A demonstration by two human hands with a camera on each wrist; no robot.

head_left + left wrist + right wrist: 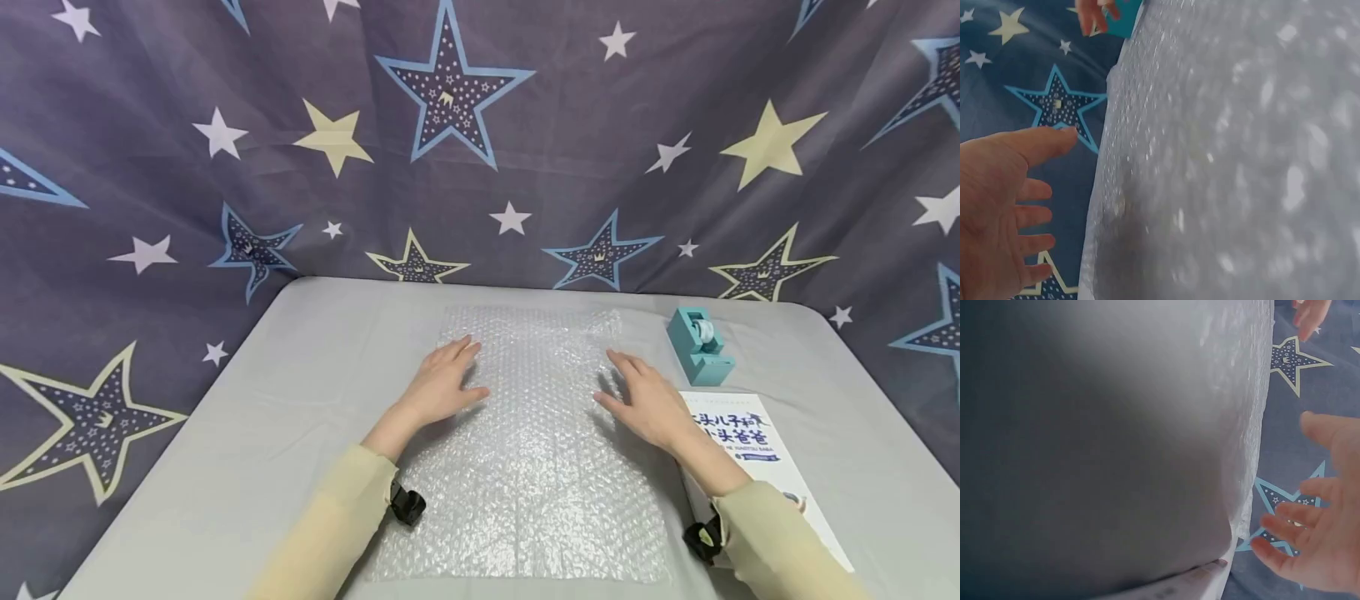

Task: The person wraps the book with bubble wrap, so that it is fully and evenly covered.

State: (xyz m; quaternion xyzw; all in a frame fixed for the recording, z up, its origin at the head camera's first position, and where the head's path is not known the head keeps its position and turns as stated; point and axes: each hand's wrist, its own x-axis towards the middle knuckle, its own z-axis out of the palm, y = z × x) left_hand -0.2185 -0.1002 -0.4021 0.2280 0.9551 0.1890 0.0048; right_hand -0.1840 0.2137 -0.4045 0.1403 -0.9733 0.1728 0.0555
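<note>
A sheet of clear bubble wrap (pixel 525 483) lies spread flat over the middle of the table. Over its left edge is my left hand (pixel 442 385), fingers extended and nothing held. My right hand (pixel 645 400) is at the opposite edge, also with its fingers apart and empty. Both hands show a gap above the wrap (pixel 1222 156) in the wrist views. Partly under my right forearm in the head view lies a white book (pixel 750 475) with blue Chinese lettering on its cover. Beyond that hand stands a teal tape dispenser (pixel 693 354) with a roll of tape in it.
The table (pixel 300 417) has a pale grey cover. Behind it and along both sides hangs a dark curtain (pixel 540 150) printed with stars. Black wrist straps (pixel 407 504) sit at the cuffs of the cream sleeves.
</note>
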